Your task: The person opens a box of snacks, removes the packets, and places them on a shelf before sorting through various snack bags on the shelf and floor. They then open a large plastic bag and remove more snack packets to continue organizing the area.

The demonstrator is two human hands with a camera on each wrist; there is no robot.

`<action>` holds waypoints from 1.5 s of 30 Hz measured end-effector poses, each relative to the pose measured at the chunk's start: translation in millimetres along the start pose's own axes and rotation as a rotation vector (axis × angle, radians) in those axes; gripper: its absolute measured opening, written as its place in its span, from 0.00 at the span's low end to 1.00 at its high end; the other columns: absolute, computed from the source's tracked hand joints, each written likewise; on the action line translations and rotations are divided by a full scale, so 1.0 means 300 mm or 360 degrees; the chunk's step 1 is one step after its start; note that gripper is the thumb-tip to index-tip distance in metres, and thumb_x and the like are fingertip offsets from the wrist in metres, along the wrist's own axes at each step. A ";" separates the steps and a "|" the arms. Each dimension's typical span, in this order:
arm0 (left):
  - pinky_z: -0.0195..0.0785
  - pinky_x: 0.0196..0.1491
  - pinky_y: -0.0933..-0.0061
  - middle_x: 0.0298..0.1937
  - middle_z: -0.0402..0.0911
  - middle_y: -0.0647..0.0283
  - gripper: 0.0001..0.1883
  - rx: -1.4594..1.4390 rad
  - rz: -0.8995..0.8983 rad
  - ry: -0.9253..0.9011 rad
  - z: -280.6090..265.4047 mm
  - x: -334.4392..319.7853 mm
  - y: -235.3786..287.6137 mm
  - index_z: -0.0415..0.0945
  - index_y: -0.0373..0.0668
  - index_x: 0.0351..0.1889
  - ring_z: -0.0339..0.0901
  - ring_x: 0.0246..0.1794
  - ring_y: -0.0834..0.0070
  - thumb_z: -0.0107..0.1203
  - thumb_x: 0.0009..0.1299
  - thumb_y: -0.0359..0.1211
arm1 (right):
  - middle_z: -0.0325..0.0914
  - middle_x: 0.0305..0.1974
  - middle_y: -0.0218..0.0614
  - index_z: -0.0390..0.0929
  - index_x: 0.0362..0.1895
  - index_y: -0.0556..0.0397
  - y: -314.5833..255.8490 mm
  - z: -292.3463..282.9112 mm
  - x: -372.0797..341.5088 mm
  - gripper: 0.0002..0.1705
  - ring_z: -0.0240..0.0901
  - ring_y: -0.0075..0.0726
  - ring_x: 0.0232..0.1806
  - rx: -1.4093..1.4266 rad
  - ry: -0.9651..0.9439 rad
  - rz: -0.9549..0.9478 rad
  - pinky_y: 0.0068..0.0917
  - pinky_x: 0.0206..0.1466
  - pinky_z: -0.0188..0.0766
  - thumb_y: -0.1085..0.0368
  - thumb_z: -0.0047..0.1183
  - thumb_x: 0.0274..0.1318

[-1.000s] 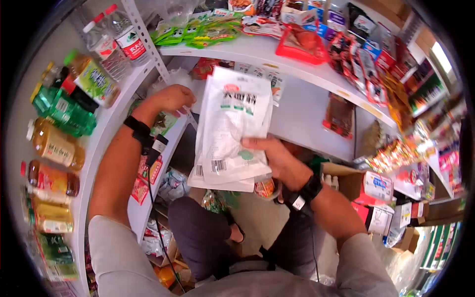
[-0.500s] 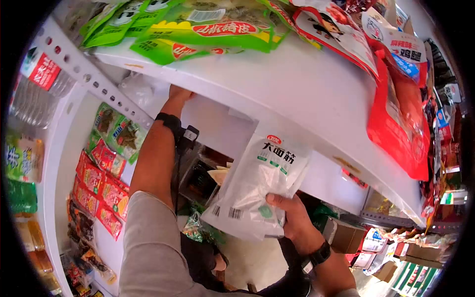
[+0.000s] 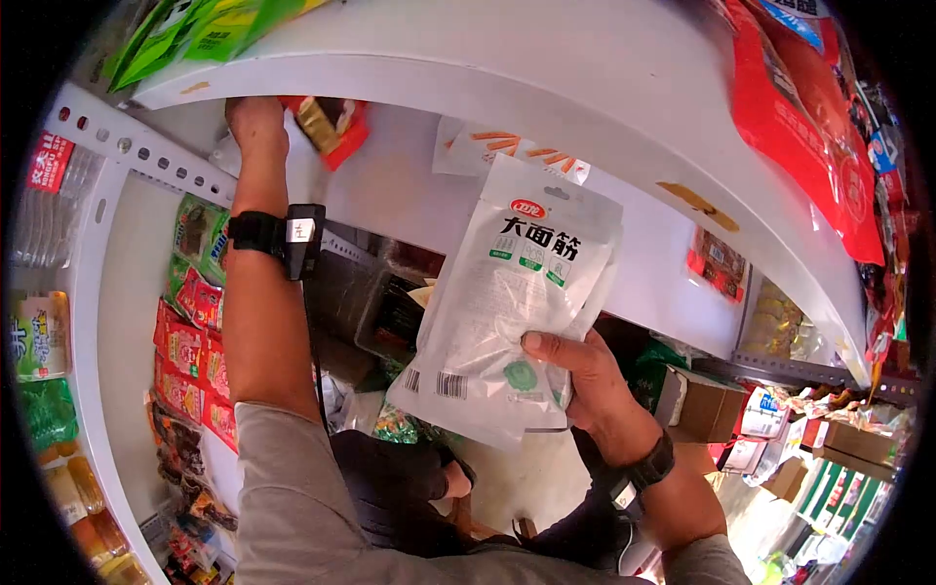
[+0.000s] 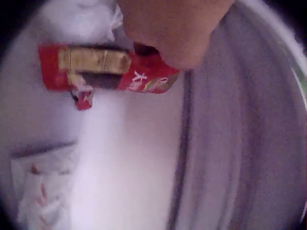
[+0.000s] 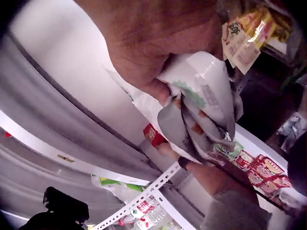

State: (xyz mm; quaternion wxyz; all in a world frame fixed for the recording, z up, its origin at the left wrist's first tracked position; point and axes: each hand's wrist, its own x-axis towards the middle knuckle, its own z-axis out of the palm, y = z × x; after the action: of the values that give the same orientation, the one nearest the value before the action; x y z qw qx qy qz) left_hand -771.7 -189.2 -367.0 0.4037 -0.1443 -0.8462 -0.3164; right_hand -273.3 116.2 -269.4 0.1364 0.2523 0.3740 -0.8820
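My right hand (image 3: pixel 604 390) grips a small stack of white snack pouches (image 3: pixel 507 302) by the lower right edge, thumb across the front one. Several pouch edges fan out below that hand in the right wrist view. Under the upper shelf, my left hand (image 3: pixel 258 127) holds a red packet (image 3: pixel 341 146) with a gold panel. In the left wrist view the packet's end disappears beneath the curled fingers, and its other end sticks out to the left. Part of the left hand is hidden by the shelf edge in the head view.
Flat white pouches (image 3: pixel 487 146) lie on the lower shelf behind the held stack. The upper shelf (image 3: pixel 468 44) overhangs the left hand. A perforated metal post (image 3: pixel 146 146) stands at left, beside hanging red packets (image 3: pixel 185 356). An open carton (image 3: pixel 702 405) sits at right.
My left hand has reached from beside the shelf post in under the upper shelf and taken hold of the red packet. The head view has moved closer; the right hand keeps its pouches.
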 end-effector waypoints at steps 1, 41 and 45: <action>0.76 0.56 0.59 0.57 0.85 0.55 0.22 -0.0017 0.0011 0.0062 -0.013 0.014 0.028 0.76 0.43 0.64 0.84 0.55 0.58 0.53 0.75 0.41 | 0.79 0.60 0.45 0.68 0.70 0.60 0.002 0.004 -0.004 0.37 0.81 0.47 0.59 0.0015 -0.0015 -0.0009 0.45 0.63 0.78 0.65 0.66 0.58; 0.76 0.58 0.54 0.56 0.84 0.44 0.47 -0.0232 -0.0589 -0.1031 0.248 -0.482 0.779 0.69 0.33 0.66 0.82 0.56 0.48 0.70 0.58 0.58 | 0.81 0.58 0.44 0.70 0.68 0.58 -0.072 -0.068 -0.053 0.33 0.81 0.45 0.57 0.0309 0.0311 -0.0317 0.42 0.62 0.78 0.68 0.66 0.58; 0.77 0.57 0.53 0.55 0.85 0.45 0.39 -0.0066 -0.0627 -0.0760 0.255 -0.364 0.638 0.76 0.35 0.61 0.82 0.54 0.48 0.69 0.61 0.55 | 0.81 0.58 0.43 0.70 0.68 0.58 -0.074 -0.047 -0.066 0.33 0.81 0.44 0.57 0.0295 0.0306 -0.0315 0.42 0.62 0.78 0.68 0.66 0.59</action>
State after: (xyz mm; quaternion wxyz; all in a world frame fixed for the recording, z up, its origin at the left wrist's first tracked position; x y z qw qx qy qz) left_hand -652.2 7.1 -407.5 0.1214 -0.0558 -0.9222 -0.3630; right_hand -261.3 142.7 -253.9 -0.0114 0.3092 0.3254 -0.8935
